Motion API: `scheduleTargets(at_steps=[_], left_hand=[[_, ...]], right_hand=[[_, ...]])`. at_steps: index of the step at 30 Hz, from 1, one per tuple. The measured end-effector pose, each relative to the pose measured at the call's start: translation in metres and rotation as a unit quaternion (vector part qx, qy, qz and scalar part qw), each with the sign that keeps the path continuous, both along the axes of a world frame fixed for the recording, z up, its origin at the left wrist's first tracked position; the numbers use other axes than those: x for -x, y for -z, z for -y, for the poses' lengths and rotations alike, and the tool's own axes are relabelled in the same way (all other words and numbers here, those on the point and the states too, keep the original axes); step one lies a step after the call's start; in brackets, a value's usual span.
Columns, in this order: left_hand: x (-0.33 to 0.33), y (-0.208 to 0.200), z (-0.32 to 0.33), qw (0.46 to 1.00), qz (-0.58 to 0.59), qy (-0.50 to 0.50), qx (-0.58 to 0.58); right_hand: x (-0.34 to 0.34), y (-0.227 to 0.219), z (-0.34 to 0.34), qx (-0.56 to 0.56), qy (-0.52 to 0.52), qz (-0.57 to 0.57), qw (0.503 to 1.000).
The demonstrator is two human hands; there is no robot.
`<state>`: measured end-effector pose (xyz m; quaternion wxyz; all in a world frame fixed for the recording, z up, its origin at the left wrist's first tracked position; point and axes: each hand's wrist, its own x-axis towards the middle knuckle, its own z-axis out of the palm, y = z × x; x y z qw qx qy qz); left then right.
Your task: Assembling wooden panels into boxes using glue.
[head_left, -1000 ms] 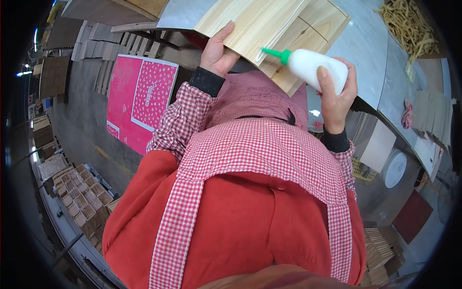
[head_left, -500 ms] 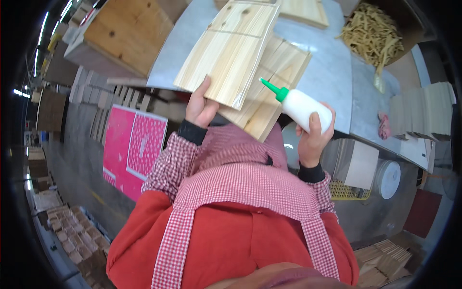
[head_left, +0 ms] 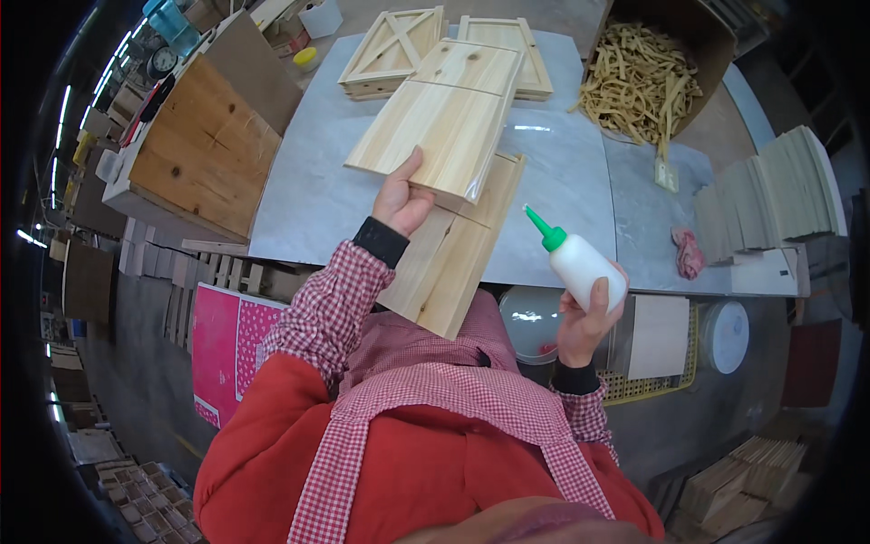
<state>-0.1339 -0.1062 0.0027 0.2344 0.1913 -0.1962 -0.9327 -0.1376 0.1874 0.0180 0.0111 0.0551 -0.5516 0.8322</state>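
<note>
My left hand (head_left: 404, 201) grips the near edge of a pale wooden panel (head_left: 435, 118), thumb on top and fingers beneath. A groove crosses that panel near its far end. Under it lies a second wooden panel (head_left: 439, 258), partly covered and jutting over the near table edge toward my lap. My right hand (head_left: 584, 317) is wrapped round a white squeeze bottle (head_left: 584, 267) with a green pointed nozzle. The bottle tilts, its tip up and to the left, apart from both panels.
Framed wooden panels (head_left: 390, 50) are stacked at the far side of the grey-blue table (head_left: 562, 172). A box of wood strips (head_left: 639, 77) stands at far right, with a pink cloth (head_left: 687, 252) and stacked boards (head_left: 770, 195) nearer. A wooden box (head_left: 204, 145) is at left.
The view has shifted, showing more of the far table. The upper panel and the lower panel overlap less, and the bottle sits a little farther from them. Both hands keep their hold.
</note>
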Motion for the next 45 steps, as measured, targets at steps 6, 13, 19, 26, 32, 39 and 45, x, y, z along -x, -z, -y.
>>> scheduleTargets(at_steps=[6,13,19,26,32,39,45], left_hand=[[0.016,-0.006,0.002,1.000,-0.011,-0.007,-0.029],[-0.045,-0.007,0.025,0.997,0.008,-0.077,-0.020],[-0.105,-0.001,0.051,0.992,0.005,-0.124,-0.008],[-0.136,-0.002,0.072,0.989,0.016,-0.148,-0.012],[-0.053,-0.016,0.055,0.999,-0.030,-0.041,-0.011],[0.154,-0.006,0.013,0.987,-0.107,0.091,-0.084],[0.279,0.043,0.012,0.978,-0.137,0.031,-0.152]], right_hand=[[0.009,0.004,0.001,-0.012,0.003,0.014,1.000],[0.010,0.007,0.010,-0.012,-0.029,0.004,1.000],[0.001,0.000,0.030,0.008,-0.054,-0.004,0.999],[-0.008,0.001,0.031,0.014,-0.082,0.006,0.996],[-0.010,-0.003,0.030,0.012,-0.062,-0.009,0.998],[0.002,-0.004,0.004,-0.012,0.029,-0.006,0.999],[0.007,-0.001,-0.020,-0.051,0.056,0.037,0.996]])
